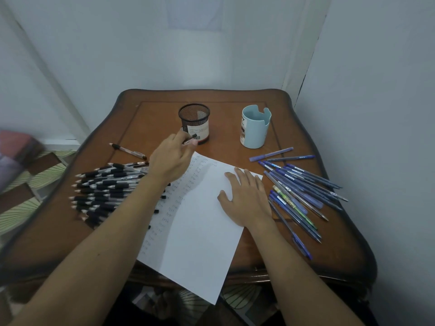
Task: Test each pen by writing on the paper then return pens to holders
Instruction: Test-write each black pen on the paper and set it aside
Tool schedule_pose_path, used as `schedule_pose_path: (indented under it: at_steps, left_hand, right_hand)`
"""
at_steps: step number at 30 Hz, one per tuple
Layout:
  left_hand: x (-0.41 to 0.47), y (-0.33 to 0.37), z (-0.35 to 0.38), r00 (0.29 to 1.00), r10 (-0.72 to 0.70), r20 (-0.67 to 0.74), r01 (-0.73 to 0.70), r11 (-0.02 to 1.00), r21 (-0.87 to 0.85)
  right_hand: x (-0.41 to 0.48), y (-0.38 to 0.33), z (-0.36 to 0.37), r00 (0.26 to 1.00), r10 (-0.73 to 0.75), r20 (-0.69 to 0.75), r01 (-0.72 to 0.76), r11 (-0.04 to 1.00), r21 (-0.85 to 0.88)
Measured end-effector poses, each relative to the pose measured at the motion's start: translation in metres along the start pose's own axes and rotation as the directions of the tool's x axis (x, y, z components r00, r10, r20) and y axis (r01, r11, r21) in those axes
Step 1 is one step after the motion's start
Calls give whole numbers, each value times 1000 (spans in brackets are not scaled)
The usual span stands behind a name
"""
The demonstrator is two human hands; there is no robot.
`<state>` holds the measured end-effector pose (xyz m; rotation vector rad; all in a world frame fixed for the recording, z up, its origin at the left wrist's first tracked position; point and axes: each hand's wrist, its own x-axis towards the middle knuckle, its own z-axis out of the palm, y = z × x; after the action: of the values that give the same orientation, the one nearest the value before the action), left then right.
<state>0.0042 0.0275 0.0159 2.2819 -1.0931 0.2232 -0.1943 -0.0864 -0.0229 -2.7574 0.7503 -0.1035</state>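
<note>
Our left hand (173,156) pinches a black pen (191,138) right beside the black mesh cup (194,118). Our right hand (244,198) lies flat on the paper (200,231). We might bump the cup and tip it, or the pen may miss.

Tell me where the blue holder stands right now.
In the head view, the blue holder stands upright on the far right part of the table, to the right of the mesh holder and just beyond the blue pens.
</note>
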Motion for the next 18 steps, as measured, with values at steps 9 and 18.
schedule_pose_path:
  at_steps: [9,18]
  left_hand:
    - [0,24,11,995,-96,29,93,990,108]
    - [4,19,22,983,176,-53,-182,971,-157]
  right_hand:
    - [0,0,1,1000,-2,-10,2,1000,10]
    - [1,2,3,1000,-12,-6,13,1000,9]
